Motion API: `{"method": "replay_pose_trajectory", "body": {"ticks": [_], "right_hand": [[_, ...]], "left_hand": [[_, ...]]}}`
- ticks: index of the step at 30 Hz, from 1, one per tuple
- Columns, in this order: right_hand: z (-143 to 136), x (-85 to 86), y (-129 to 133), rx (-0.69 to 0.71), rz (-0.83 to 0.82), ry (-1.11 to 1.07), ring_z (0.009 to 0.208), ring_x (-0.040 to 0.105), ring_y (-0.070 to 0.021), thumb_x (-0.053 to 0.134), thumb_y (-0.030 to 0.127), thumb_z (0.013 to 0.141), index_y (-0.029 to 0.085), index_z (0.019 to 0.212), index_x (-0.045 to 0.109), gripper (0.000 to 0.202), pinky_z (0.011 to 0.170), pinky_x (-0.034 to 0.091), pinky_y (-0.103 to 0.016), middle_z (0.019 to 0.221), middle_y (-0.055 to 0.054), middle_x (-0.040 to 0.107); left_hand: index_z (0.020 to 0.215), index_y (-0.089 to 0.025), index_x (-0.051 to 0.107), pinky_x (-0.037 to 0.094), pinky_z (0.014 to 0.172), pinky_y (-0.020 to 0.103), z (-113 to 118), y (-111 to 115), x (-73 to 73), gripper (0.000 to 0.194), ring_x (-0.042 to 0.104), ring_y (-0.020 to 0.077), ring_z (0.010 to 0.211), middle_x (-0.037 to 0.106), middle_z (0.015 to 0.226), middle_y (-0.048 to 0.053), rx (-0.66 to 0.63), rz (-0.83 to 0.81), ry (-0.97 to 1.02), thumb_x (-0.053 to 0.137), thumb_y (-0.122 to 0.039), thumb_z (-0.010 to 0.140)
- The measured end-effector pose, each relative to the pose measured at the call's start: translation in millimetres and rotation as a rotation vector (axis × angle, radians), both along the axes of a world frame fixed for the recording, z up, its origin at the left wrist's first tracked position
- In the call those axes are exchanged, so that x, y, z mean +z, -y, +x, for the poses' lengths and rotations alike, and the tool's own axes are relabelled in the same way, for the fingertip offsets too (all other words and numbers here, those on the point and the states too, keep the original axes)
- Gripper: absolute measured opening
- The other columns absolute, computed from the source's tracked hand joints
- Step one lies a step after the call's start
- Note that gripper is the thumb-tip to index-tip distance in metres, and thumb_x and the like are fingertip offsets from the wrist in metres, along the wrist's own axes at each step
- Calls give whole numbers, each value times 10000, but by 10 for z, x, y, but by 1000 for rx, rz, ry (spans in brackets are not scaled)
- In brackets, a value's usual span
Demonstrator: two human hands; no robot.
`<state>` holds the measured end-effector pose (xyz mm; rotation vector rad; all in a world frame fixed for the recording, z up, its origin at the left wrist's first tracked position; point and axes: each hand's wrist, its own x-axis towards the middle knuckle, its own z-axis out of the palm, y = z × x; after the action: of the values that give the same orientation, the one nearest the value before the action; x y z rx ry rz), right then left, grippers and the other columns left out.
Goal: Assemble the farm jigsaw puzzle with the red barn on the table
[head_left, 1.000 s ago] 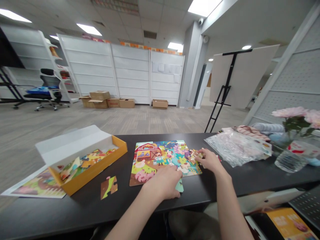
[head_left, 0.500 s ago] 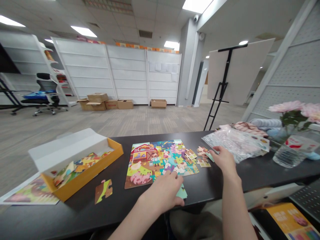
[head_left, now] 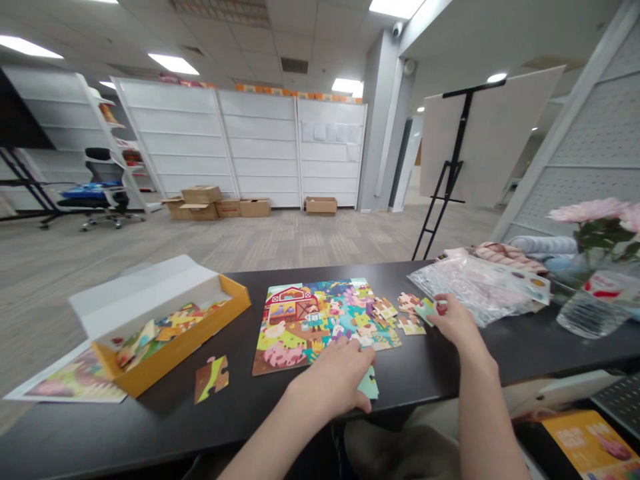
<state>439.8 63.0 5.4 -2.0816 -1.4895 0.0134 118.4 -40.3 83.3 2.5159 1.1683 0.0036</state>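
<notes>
My left hand (head_left: pixel 343 377) is at the front edge of a colourful farm-scene jigsaw puzzle (head_left: pixel 287 333), thumb and fingers closed around pale green puzzle pieces (head_left: pixel 371 385), partly hidden under the fingers. To the right, my right hand (head_left: pixel 454 319) pinches a green puzzle piece (head_left: pixel 426 309) by its edge, close to the tabletop. Beside that piece lie loose brown and pink puzzle pieces (head_left: pixel 411 325). More loose pieces (head_left: pixel 384 309) overlap the puzzle's right side. A single brown and green piece (head_left: pixel 212 379) lies on the table to the left.
A yellow box (head_left: pixel 170 360) with an open white lid holds several pieces at left, over a printed picture sheet (head_left: pixel 75 383). Clear plastic bags (head_left: pixel 465 287), a water bottle (head_left: pixel 593 303) and pink flowers (head_left: pixel 590 210) stand at right on the black table (head_left: pixel 240 427).
The green piece in my right hand has turned, so more of its face shows. My left hand stays almost in place. The camera view has shifted slightly.
</notes>
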Motion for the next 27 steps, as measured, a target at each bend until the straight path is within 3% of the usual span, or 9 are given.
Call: {"method": "replay_pose_trajectory", "body": {"ticks": [6,13,22,27], "right_hand": [[-108,169,28,38,182,-282,680,667,-233,638,457,662,169,956,682,414,659,493,-346,838,-90,724],[-453,243,17,98,389,-394,741,680,-256,660,655,678,155,908,707,553,713,529,-366,832,-122,741],[-987,255,-30,272,440,-577,825,703,-247,689,668,713,165,956,688,559,745,556,-347,911,-120,752],[-1112,296,10,312,438,-553,847,705,-244,682,649,747,165,959,693,528,770,553,-349,920,-116,754]], "left_hand": [[1225,-231,607,534,893,395,-33,-27,-12,618,633,318,1099,624,1229,98,-3,-29,45,869,-381,686],[1209,-201,604,522,893,377,-35,-33,-64,617,634,315,1110,648,1212,117,-2,-49,80,877,-348,676],[1172,-209,608,485,921,386,-16,-83,-30,574,610,328,1145,677,1185,110,-57,1,68,864,-365,682],[1191,-209,629,494,912,394,-62,-106,-116,578,627,326,1112,676,1191,114,-52,44,103,828,-454,707]]}}
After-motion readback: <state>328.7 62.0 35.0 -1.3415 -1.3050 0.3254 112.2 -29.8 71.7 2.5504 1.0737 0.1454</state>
